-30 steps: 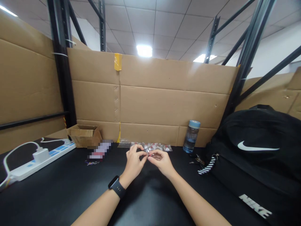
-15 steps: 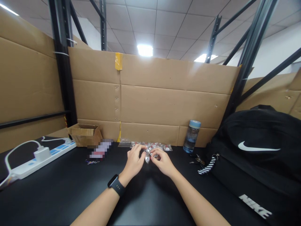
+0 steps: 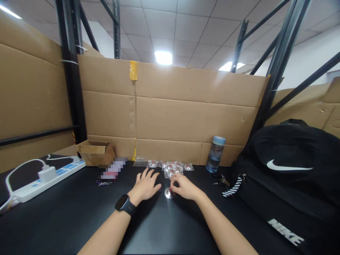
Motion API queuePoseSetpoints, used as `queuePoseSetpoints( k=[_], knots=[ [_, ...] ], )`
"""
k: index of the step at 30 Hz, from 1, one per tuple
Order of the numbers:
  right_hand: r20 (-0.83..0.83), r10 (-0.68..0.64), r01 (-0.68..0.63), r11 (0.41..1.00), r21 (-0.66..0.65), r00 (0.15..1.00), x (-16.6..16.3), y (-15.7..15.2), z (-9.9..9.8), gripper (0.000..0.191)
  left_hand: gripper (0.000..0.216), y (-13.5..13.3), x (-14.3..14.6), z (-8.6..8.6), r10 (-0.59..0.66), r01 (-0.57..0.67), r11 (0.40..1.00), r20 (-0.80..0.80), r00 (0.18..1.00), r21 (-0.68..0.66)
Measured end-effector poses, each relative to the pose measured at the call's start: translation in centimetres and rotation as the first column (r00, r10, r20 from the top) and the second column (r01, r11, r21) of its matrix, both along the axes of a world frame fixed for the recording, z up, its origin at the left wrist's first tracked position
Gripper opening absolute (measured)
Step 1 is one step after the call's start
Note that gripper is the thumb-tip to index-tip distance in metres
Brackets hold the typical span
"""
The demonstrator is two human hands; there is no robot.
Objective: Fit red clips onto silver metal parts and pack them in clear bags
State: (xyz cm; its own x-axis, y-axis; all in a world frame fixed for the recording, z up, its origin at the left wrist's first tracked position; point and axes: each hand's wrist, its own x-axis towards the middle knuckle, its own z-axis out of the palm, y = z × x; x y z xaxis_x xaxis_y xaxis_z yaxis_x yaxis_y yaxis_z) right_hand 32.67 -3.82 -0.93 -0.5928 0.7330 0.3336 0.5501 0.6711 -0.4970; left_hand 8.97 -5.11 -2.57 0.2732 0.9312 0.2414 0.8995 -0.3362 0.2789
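**A:** What sits at the left?

**B:** A white power strip (image 3: 39,181) lies on the black desk (image 3: 66,219). Right of it, at the far edge, is a small open cardboard box (image 3: 95,152).

**A:** And the hands?

**B:** The left hand (image 3: 145,184) lies flat on the desk, fingers spread and holding nothing, with a dark watch (image 3: 124,205) on the wrist. Just to its right a small silver disc (image 3: 168,193) rests on the desk. The right hand (image 3: 184,187) has its fingers pinched on the top of it.

**A:** Beyond them?

**B:** A cluster of clear bags (image 3: 170,165) lies by the cardboard wall. Further right are a water bottle (image 3: 215,154) and a black backpack (image 3: 292,170).
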Motion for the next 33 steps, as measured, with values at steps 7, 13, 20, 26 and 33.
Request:
queuePoseSetpoints(
  k=[7, 13, 20, 26, 33],
  knots=[
    [0.281, -0.143, 0.166, 0.984, -0.061, 0.949, 3.8, 1.0, 0.3, 0.052, 0.046, 0.2, -0.7, -0.7, 0.009, -0.027, 0.991, -0.137, 0.990, -0.131],
    [0.321, -0.216, 0.257, 0.962, -0.093, 0.922, 4.5, 1.3, 0.4, 0.034, 0.031, -0.4, 0.0, 0.6, -0.005, 0.001, 1.000, -0.113, 0.994, -0.031],
    [0.362, -0.197, 0.281, 0.940, -0.195, 0.911, 5.1, 1.4, 0.8, 0.043, 0.031, -0.3, -0.4, 0.9, -0.065, 0.065, 0.998, -0.048, 0.997, -0.010],
    [0.406, -0.153, 0.264, 0.936, -0.233, 0.901, 4.9, 1.3, 0.8, 0.054, 0.033, -0.7, 0.5, 1.7, -0.188, 0.169, 0.978, 0.162, 0.969, 0.123],
    [0.411, -0.206, 0.291, 0.944, -0.155, 0.888, 4.5, 1.3, 0.4, 0.045, 0.028, -0.2, 1.5, 1.4, -0.294, 0.233, 0.948, 0.324, 0.899, 0.215]
  ],
)
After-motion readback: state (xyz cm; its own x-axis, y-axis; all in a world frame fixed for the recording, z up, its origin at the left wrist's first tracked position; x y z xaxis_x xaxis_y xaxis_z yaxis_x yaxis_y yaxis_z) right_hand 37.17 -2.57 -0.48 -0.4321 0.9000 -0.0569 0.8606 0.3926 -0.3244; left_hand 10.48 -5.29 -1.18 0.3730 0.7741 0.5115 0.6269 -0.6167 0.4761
